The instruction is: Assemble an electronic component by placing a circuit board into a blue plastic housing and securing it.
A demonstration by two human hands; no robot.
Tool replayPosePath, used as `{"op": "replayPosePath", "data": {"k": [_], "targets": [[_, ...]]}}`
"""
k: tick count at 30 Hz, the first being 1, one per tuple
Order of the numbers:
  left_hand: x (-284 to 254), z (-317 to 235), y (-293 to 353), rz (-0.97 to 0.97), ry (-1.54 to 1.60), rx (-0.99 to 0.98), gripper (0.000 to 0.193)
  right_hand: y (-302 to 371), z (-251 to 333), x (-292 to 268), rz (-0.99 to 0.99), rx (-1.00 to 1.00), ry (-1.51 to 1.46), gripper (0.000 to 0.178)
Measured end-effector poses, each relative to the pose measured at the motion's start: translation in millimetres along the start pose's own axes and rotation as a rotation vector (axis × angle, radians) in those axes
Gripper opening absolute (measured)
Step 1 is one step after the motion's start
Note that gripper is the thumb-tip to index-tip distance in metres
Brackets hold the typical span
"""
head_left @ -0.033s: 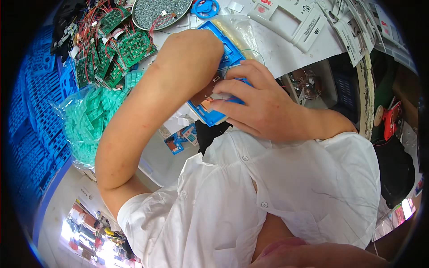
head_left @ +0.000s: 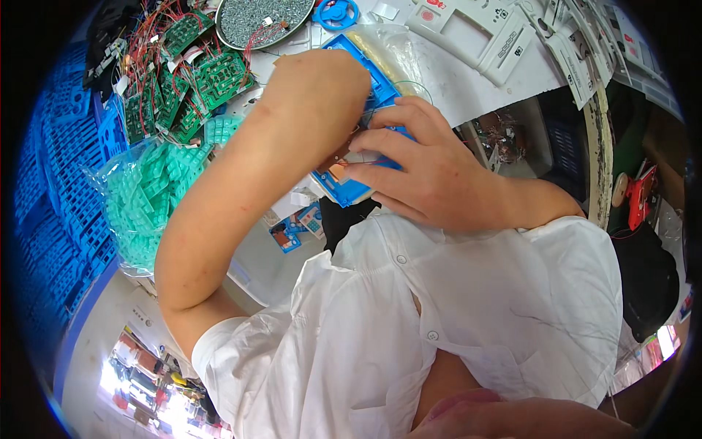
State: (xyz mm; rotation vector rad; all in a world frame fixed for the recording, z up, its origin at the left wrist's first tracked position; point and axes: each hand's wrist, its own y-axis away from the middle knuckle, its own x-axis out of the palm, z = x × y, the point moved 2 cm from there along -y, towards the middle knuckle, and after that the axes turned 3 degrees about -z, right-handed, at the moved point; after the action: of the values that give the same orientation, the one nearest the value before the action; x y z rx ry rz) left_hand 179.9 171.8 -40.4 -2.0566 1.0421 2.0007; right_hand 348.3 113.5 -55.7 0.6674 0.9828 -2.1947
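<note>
A blue plastic casing (head_left: 347, 192) lies open before my chest, with a thin wire and a brownish part inside it. My right hand (head_left: 424, 164) reaches in from the right, its bent fingers on the casing and over its inside. From the left my left forearm crosses the casing's left side. My left hand (head_left: 319, 84) is sharply bent at the wrist, and its fingers are hidden beneath, so what they hold does not show. A thin green wire (head_left: 430, 91) loops out above my right fingers.
Green circuit boards (head_left: 219, 77) with red wires pile up at the far left, beside a round tray of screws (head_left: 252, 22). A clear bag (head_left: 139, 212) holds green keypads. Blue plastic parts (head_left: 55, 175) are stacked at left. White panels (head_left: 475, 33) lie far right.
My left wrist and forearm have shifted slightly to the right and cover more of the casing's inside. My right hand is almost still.
</note>
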Motion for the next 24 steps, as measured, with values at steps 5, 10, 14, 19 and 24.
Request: {"op": "replayPosePath", "data": {"k": [5,10,14,19,24], "targets": [[1,-19,-10,0.017,0.017,0.024,0.014,3,-6,-8,0.021,0.037,-0.005,0.027],[-11,2,-14,-0.041,0.060,-0.106,0.013,3,-19,-16,0.056,0.079,0.034,0.032],[7,27,-5,-0.287,0.009,-0.066,0.012,-1,-36,-13,0.018,0.054,0.106,0.036],[9,42,4,-0.216,0.190,0.001,0.015,-16,-57,7,-0.006,-0.002,0.225,0.037],[19,42,8,-0.252,0.128,0.010,0.013,-22,-56,13,0.061,-0.007,0.313,0.037]]}}
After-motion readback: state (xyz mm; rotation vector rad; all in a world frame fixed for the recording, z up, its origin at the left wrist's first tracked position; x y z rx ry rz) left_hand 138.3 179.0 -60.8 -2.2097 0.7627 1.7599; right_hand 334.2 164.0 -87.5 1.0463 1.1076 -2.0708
